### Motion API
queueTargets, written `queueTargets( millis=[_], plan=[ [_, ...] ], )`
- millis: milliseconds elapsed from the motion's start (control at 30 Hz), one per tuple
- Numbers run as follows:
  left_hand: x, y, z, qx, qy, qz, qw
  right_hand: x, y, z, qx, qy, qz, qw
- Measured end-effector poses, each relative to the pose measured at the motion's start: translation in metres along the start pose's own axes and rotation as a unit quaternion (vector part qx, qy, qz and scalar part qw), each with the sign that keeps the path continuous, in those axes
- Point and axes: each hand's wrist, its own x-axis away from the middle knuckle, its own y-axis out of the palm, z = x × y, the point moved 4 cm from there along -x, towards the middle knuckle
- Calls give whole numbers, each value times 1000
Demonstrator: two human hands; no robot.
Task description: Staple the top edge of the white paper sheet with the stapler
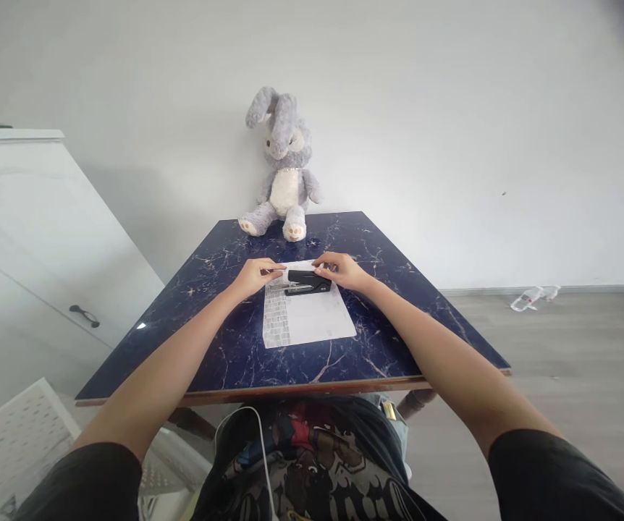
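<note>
A black stapler lies across a sheet of white paper with a printed band down its left side. Its top arm is raised, and a thin metal part sticks out to the left. My right hand holds the stapler's right end between thumb and fingers. At the left end, my left hand is closed in a pinch just beside the stapler, over the paper's edge. What sits between those fingertips, if anything, is too small to tell.
The sheet rests on a dark blue marbled table. A grey plush rabbit sits at its far edge against the wall. A white cabinet stands to the left, a white perforated chair below it. Clear plastic packaging lies on the right floor.
</note>
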Motion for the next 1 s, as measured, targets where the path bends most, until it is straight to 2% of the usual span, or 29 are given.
queueTargets(
  millis=[133,267,400,567,700,867,1000],
  plan=[
    [2,2,5,16,-10,-20,1000,-5,22,-25,40,-41,-49,997],
    [4,1,7,21,-9,-7,1000,-5,33,-29,100,-11,-67,993],
    [4,2,6,46,-41,6,998,-2,31,-26,124,13,-46,991],
    [5,8,9,65,-57,-27,996,-2,29,-19,120,46,-23,992],
    [5,12,11,70,-54,-52,995,-3,28,-18,110,43,-23,993],
    [4,14,7,68,-70,-45,994,-3,27,-19,102,40,-27,994],
    [4,15,5,64,-60,-55,995,-2,26,-20,100,37,-31,994]
  ],
)
